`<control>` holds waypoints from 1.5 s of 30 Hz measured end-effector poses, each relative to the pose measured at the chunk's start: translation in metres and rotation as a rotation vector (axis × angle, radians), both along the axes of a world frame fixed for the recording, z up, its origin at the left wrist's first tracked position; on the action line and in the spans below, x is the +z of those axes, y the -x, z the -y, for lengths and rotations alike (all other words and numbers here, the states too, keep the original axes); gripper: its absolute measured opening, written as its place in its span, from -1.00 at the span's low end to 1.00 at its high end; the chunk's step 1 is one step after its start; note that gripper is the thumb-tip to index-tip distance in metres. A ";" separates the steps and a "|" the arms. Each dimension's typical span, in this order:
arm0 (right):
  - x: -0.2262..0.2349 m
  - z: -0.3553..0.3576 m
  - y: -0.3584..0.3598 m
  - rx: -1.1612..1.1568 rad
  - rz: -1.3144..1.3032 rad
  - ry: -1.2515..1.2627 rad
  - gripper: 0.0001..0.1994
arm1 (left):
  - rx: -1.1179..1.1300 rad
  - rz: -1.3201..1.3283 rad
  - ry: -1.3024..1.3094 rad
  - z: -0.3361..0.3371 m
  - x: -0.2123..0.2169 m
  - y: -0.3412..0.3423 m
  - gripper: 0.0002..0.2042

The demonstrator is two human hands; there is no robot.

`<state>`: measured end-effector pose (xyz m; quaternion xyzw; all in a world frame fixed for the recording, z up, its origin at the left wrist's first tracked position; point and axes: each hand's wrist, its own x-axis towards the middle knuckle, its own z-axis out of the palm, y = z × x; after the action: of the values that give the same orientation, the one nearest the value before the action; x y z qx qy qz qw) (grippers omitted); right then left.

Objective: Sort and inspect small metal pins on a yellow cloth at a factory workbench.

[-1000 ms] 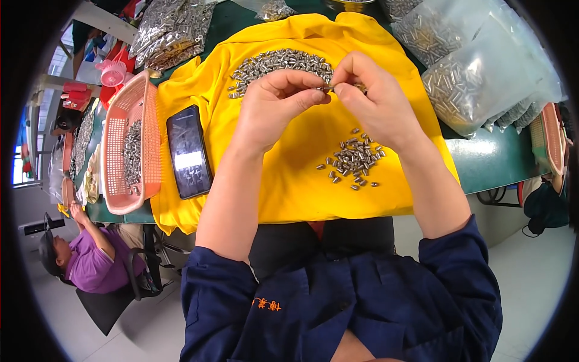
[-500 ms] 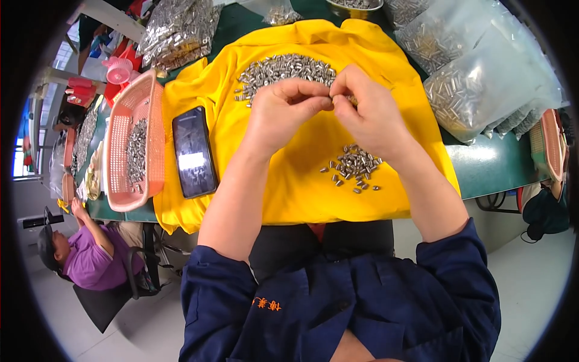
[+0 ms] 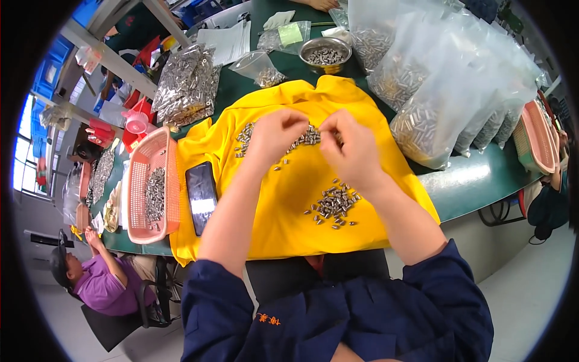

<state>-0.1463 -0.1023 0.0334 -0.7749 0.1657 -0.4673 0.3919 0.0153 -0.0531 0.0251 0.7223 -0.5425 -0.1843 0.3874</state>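
Observation:
My left hand (image 3: 274, 139) hovers at the far pile of small metal cylinders (image 3: 310, 136), fingers and thumb drawn together; what they pinch, if anything, cannot be made out. To its right my right hand (image 3: 356, 154) is curled, with small metal cylinders (image 3: 339, 139) partly showing inside the fingers. The two hands are apart. Both are over a yellow cloth (image 3: 283, 211) spread on the table. A smaller pile of metal cylinders (image 3: 335, 204) lies on the cloth nearer to me, below my right hand. My left hand and wrist hide part of the far pile.
Left of me lie a black phone (image 3: 201, 196) and a pink basket (image 3: 172, 199) holding metal parts. A filled bag (image 3: 187, 84), a small bag (image 3: 259, 68) and a metal bowl (image 3: 325, 55) stand behind. Large bags (image 3: 422, 123) crowd the right. A seated person (image 3: 108, 283) works at left.
My hands, fingertips together before, have separated, the left one reaching over the far pile. The view has tilted up and shows more of the table's far side.

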 end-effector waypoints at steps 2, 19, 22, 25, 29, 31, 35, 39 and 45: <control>-0.003 0.004 -0.001 -0.016 0.042 0.114 -0.92 | -0.050 0.028 0.133 0.046 0.016 -0.005 -0.82; -0.006 0.009 -0.006 -0.030 0.061 -0.062 -0.96 | 0.000 0.311 -0.136 -0.038 0.005 -0.033 -0.75; -0.014 0.005 -0.012 -0.009 0.020 -0.052 -0.95 | -0.044 0.473 0.012 -0.050 -0.023 -0.026 -0.75; -0.017 0.004 -0.013 -0.009 -0.013 -0.041 -0.95 | 0.000 0.536 0.024 -0.052 -0.027 -0.023 -0.78; -0.019 0.003 -0.013 -0.001 -0.037 -0.041 -0.94 | 0.005 0.547 -0.050 -0.052 -0.028 -0.024 -0.86; -0.020 0.004 -0.012 -0.005 -0.052 -0.027 -0.94 | 0.004 0.524 -0.074 -0.049 -0.025 -0.025 -0.88; -0.022 0.004 -0.014 0.022 -0.056 -0.056 -0.94 | 0.010 0.406 -0.132 -0.043 -0.016 -0.030 -0.87; -0.019 0.002 -0.014 0.026 -0.083 -0.063 -0.94 | 0.096 0.294 -0.069 -0.048 -0.014 -0.034 -0.86; -0.021 0.006 -0.011 0.179 -0.069 -0.247 -0.94 | -0.020 -0.789 0.160 -0.048 -0.009 0.002 -0.87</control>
<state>-0.1352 -0.1079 0.0122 -0.7481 0.1654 -0.3798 0.5184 0.0129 -0.0053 0.0163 0.5582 -0.3718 -0.4083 0.6193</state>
